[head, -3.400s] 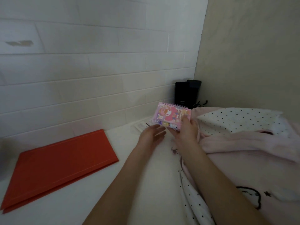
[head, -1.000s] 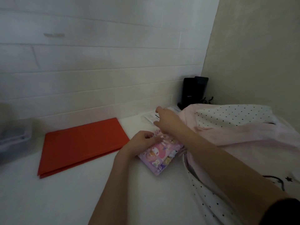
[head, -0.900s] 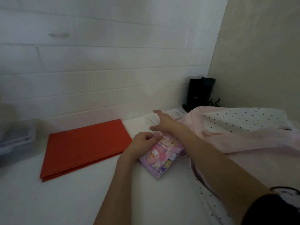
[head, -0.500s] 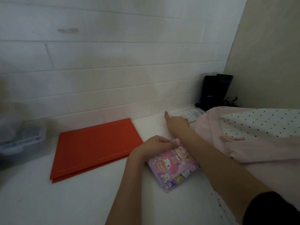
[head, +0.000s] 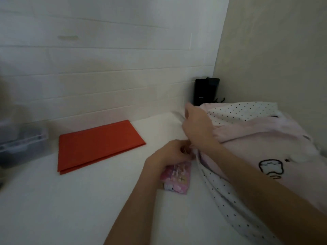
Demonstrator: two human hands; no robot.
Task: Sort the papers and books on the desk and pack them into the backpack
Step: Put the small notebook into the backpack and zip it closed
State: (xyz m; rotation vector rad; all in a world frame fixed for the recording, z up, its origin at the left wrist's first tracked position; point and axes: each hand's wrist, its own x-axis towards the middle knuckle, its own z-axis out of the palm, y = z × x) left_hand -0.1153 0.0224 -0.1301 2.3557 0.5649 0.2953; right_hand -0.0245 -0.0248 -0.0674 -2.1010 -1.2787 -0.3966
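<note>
A pink cartoon notebook (head: 177,178) lies on the white desk (head: 88,200) against the open edge of the pink and polka-dot backpack (head: 256,138). My left hand (head: 172,152) grips the notebook's top end. My right hand (head: 195,127) is just behind it at the backpack's rim. Its fingers are curled on what looks like a white paper (head: 170,123) lying by the wall, though the blur hides the exact hold. A red folder (head: 99,145) lies flat to the left.
A grey plastic tray (head: 21,144) stands at the left edge. A black device (head: 205,91) with cables stands in the back corner behind the backpack. A tiled wall runs along the back of the desk.
My left hand has slid the notebook right, up against the backpack's opening. My right hand pulled back from the paper at the wall toward the backpack's rim and curled its fingers.
</note>
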